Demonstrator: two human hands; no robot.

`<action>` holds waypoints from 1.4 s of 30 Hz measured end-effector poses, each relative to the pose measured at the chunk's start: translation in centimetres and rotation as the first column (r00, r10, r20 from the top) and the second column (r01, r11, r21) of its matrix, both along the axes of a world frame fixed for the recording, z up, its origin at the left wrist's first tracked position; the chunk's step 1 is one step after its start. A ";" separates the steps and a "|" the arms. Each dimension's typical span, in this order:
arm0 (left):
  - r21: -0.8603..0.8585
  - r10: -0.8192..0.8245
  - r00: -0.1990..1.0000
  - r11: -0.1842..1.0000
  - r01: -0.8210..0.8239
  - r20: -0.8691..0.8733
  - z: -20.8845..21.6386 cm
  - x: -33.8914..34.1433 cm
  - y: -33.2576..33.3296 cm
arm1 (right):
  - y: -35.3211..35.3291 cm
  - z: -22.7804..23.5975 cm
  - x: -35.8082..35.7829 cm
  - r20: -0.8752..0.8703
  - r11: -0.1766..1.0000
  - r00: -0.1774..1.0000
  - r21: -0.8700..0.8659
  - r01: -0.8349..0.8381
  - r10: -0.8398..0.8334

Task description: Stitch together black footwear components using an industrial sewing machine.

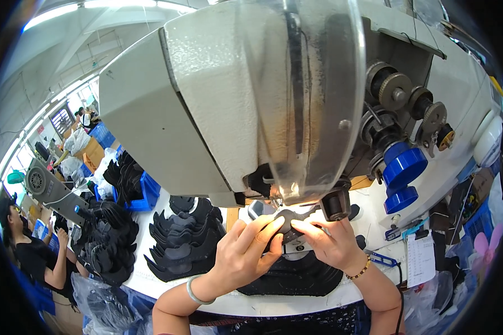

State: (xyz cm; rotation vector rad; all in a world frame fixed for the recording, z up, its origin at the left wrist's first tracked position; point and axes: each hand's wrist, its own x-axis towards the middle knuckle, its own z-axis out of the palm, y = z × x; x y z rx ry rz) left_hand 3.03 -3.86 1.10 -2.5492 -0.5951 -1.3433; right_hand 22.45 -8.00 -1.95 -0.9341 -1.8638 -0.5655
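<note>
Both hands work at the needle area of a big grey sewing machine (218,95), w/ a clear guard (313,100) hanging in front of the head. Left hand (243,251) and right hand (330,243) sit close together, fingertips almost meeting, both pinched on one small dark curved piece (286,222) held just under the presser foot, near the centre of the white table (151,282).

Handling, as a guess: the piece looks thin, light and flexible, prob. fabric or foam-backed, w/ a matte face that shouldn't slip. It likely bends easily, so grip belongs on the edges either side of the needle line, thumb under and fingers on top, flat enough not to crease it. Not fragile, but fingertips are v. close to the needle.

Counts: 1 piece in hand. 1 larger dark stack (296,276) lies on the near table edge between the forearms. Left of the hands are approx. 3 fanned rows of dark cut pieces (181,240), too many overlapping to count singly. Far left, another heap (106,240) and 1 blue bin (145,192) of the same. 2 blue spools (403,167) on the machine's right. 1 bangle on the left wrist, 1 bead bracelet on the right. 1 other person (31,251) sits far left.
</note>
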 end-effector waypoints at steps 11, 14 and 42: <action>-0.190 0.048 0.998 0.981 -0.038 0.051 1.7 -0.9 0.3 | 0.7 1.6 -1.9 -0.109 0.984 0.994 -0.176 0.006 -0.025; -0.188 0.015 0.998 0.982 -0.003 0.065 1.5 -1.0 0.9 | 0.6 1.6 -2.1 -0.170 0.972 0.985 -0.225 -0.063 0.025; -0.181 -0.034 0.998 0.983 0.044 0.060 1.6 -1.1 1.2 | 0.6 1.3 -2.0 -0.033 0.994 0.997 -0.089 0.069 -0.073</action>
